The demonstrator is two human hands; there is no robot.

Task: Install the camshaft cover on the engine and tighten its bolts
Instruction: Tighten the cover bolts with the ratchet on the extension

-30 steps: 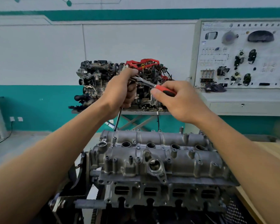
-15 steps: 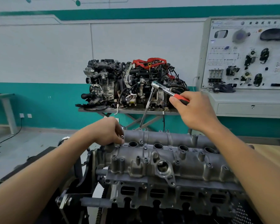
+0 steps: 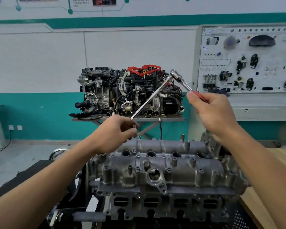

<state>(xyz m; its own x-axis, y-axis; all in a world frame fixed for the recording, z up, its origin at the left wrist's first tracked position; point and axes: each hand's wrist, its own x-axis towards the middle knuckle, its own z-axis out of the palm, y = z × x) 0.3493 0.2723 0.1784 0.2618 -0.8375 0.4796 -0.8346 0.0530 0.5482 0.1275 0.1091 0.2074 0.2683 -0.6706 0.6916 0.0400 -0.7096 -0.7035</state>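
The grey camshaft cover (image 3: 180, 169) sits on top of the engine (image 3: 155, 205) in front of me, with several bolts standing in its bosses. My right hand (image 3: 211, 116) grips the red handle of a ratchet (image 3: 182, 81), held up above the cover. Its long extension bar (image 3: 149, 100) slants down to the left, and the tip hangs in the air just above my left hand (image 3: 114, 134). My left hand hovers over the cover's far left corner and pinches a small silver socket (image 3: 135, 125) between its fingertips.
A complete display engine (image 3: 127, 91) stands on a metal stand behind. A training panel (image 3: 248, 60) with car parts fills the right wall. A wooden bench top (image 3: 261, 204) lies to the right of the engine, and the black engine stand (image 3: 31, 179) to the left.
My left hand left the ratchet head, dropped to the cover's far left corner, then rose holding the small socket. The right hand swung the ratchet up and right, lifting the extension off the cover.
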